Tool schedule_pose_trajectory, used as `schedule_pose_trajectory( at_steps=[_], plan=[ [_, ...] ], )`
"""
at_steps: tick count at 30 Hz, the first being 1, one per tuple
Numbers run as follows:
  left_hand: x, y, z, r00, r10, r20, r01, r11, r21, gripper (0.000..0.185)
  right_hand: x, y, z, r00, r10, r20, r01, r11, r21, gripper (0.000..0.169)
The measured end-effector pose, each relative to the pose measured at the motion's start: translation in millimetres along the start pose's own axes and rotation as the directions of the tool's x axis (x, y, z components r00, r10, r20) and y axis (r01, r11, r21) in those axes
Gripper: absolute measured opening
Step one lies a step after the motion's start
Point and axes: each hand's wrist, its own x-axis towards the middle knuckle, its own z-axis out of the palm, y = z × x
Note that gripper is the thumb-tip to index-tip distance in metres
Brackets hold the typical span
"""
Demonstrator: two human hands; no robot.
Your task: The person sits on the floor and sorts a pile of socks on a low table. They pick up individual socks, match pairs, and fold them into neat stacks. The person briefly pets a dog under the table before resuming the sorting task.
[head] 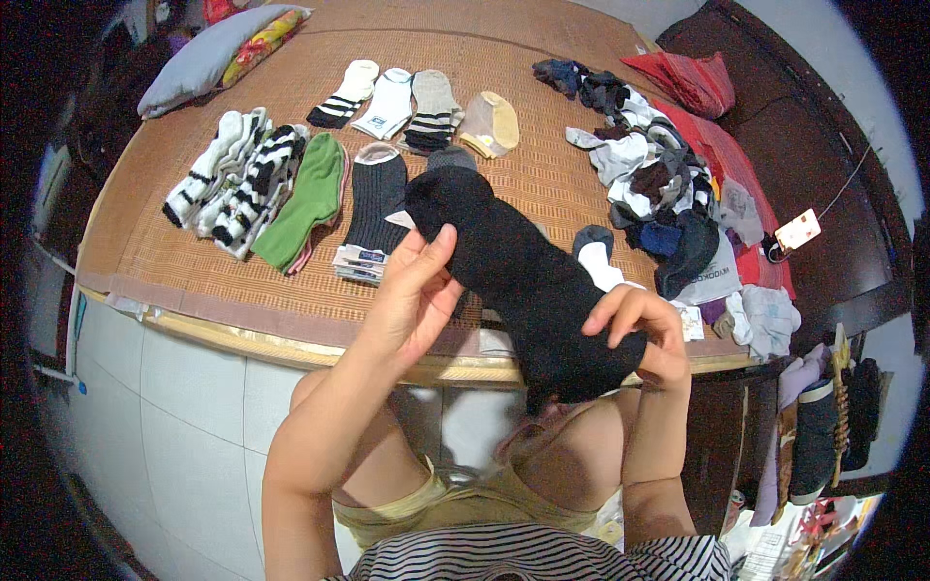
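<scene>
A long black sock [538,276] is stretched slantwise in front of me, above the edge of a woven mat. My left hand [421,290] pinches its upper left part between thumb and fingers. At the lower right end, my right hand [643,327] grips the fabric with bent fingers. Behind the left hand lies a dark grey ribbed sock [378,192] on a stack with labelled bands. Green socks [309,196] and black-and-white striped socks [261,178] lie farther left. The black sock partly hides a grey sock [452,157] and other items beneath.
The woven mat [182,258] covers a bed. White socks [385,105], striped grey socks [434,102] and beige sheer socks [492,123] lie at the back. A mixed sock heap [657,167] is on the right, near a white power strip [798,230]. A pillow [211,62] lies far left.
</scene>
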Motion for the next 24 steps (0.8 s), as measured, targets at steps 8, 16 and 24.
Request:
schedule_pose_trajectory(
  at_steps=[8,16,24],
  plan=[
    [-1.3,0.7,15.2,0.998,0.057,0.037,-0.065,0.962,0.266,0.032,2.5,-12.1,12.1,0.961,0.266,-0.073,-0.273,0.955,-0.118,0.016],
    [-13.9,-26.8,18.7,0.994,-0.085,0.066,0.043,0.872,0.488,0.030,17.0,10.3,36.3,0.920,0.182,-0.346,-0.177,0.983,0.046,0.012],
    [-15.8,-37.8,11.8,0.981,-0.178,0.072,0.130,0.893,0.432,0.037,31.3,19.8,38.4,0.873,0.211,-0.439,-0.185,0.977,0.102,0.011]
  ],
)
